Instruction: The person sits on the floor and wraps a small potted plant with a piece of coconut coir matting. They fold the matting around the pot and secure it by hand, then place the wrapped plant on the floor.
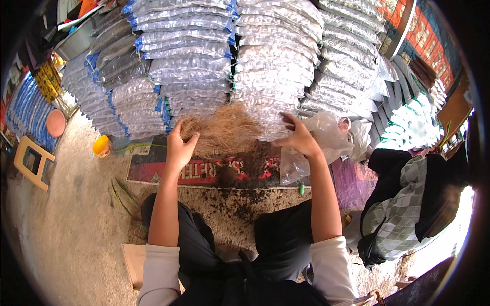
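A loose tuft of brown coir-like fibre [227,128] is held at its left end by my left hand [182,143]. My right hand [300,137] is apart from the tuft, its fingers spread and holding nothing visible. Close to that hand lies a crumpled clear plastic bag [294,168]. Below the fibre, a dark clump [227,175] and scattered dark soil [239,204] cover part of a printed black and red sheet [147,170] and the floor in front of it. A small green cylinder [302,189] is at the sheet's front edge.
Tall stacks of filled clear plastic bags [273,69] rise just beyond the sheet. To the left are a yellow cup [101,145] and a beige plastic stool [34,163]. Another person [409,199] is close on the right. Cardboard [134,264] lies by my left sleeve.
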A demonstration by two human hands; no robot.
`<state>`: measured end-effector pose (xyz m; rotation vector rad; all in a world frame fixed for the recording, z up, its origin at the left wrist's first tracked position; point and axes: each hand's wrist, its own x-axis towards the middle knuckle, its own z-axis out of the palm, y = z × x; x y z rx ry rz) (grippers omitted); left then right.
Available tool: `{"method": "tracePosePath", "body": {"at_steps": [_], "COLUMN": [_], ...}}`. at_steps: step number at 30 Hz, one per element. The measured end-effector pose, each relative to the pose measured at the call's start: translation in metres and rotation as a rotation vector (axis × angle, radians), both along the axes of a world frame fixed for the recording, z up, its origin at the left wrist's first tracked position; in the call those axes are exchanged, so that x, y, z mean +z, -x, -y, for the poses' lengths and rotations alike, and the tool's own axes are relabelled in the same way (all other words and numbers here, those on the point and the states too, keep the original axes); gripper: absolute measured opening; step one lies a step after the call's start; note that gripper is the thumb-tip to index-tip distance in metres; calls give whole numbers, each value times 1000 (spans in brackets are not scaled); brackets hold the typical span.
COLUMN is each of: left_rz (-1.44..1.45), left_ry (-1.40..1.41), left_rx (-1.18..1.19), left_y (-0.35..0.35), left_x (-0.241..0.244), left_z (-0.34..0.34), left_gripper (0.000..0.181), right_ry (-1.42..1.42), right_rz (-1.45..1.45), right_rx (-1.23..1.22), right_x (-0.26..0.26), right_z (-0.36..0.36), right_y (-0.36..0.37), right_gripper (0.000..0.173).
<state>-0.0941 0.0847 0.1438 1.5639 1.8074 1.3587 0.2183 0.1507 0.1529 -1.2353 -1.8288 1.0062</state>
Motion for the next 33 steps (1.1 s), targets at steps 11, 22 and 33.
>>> {"method": "tracePosePath", "body": {"at_steps": [11, 22, 33], "left_rz": [265, 159, 42], "left_ry": [39, 62, 4], "left_rx": [-471, -57, 18], "left_y": [-23, -10, 5], "left_x": [2, 3, -21], "left_z": [6, 8, -12], "left_gripper": [42, 43, 47], "right_ry": [-5, 275, 162], "right_rz": [111, 120, 153], "right_rx": [325, 316, 196], "right_x": [13, -12, -20], "right_z": [43, 17, -16], "right_y": [58, 46, 11], "right_gripper": [114, 43, 37]}}
